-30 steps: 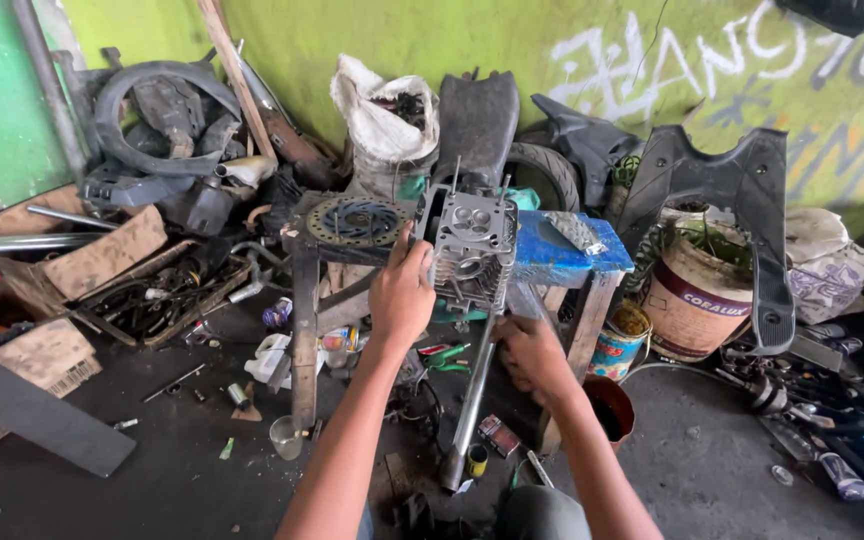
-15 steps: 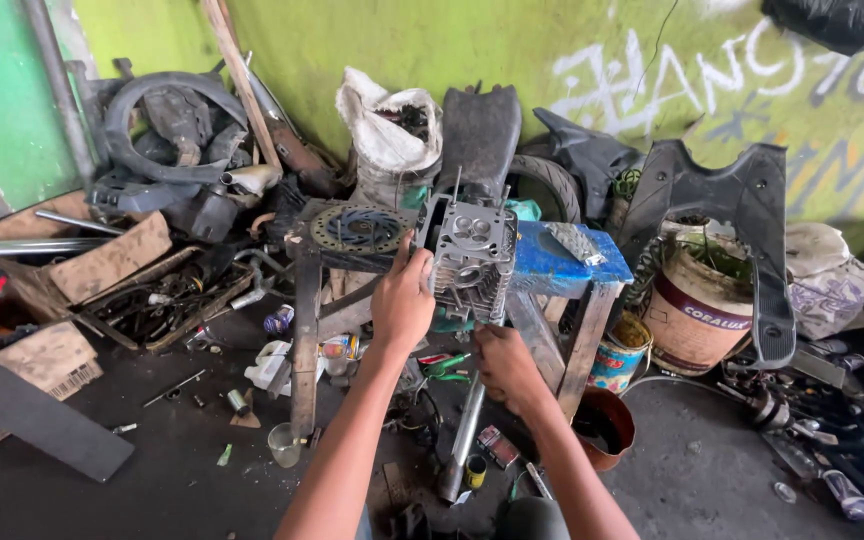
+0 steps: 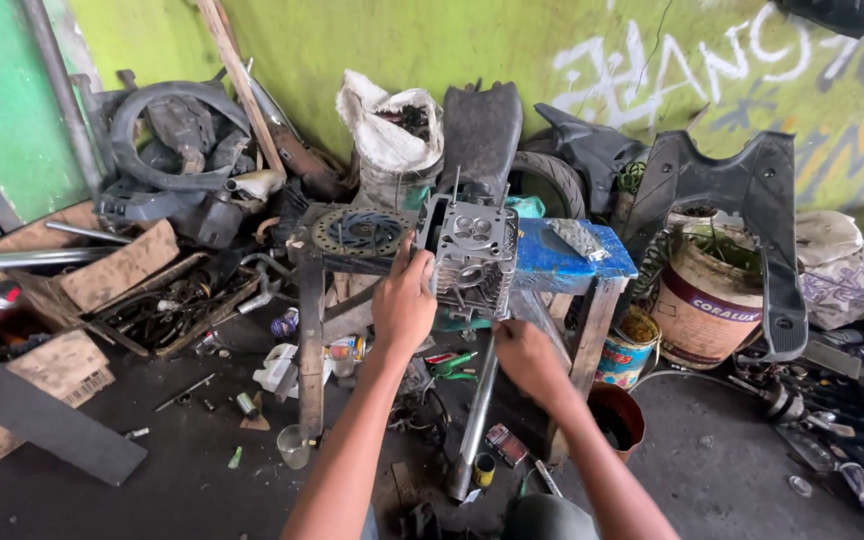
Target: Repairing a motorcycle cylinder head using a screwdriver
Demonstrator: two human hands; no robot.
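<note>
A grey finned engine cylinder head (image 3: pixel 472 255) stands on edge at the front of a wooden bench (image 3: pixel 592 300). My left hand (image 3: pixel 404 300) grips its left side. My right hand (image 3: pixel 522 355) is lower, just under the head, fingers curled near a long metal pipe (image 3: pixel 474 425) that runs down to the floor; what it holds is hidden. A blue board (image 3: pixel 552 262) tops the bench's right part. A brake disc (image 3: pixel 360 232) lies flat on the bench's left part.
A white sack (image 3: pixel 387 140), black plastic panels (image 3: pixel 742 200) and a tyre (image 3: pixel 167 130) lean against the green wall. A paint bucket (image 3: pixel 707 300), a small tin (image 3: pixel 624 350), crates of scrap (image 3: pixel 152 300) and scattered tools crowd the dark floor.
My right hand has drawn back and down from the cylinder head's lower right toward the pipe. My left hand stays on the head, which has shifted slightly in view.
</note>
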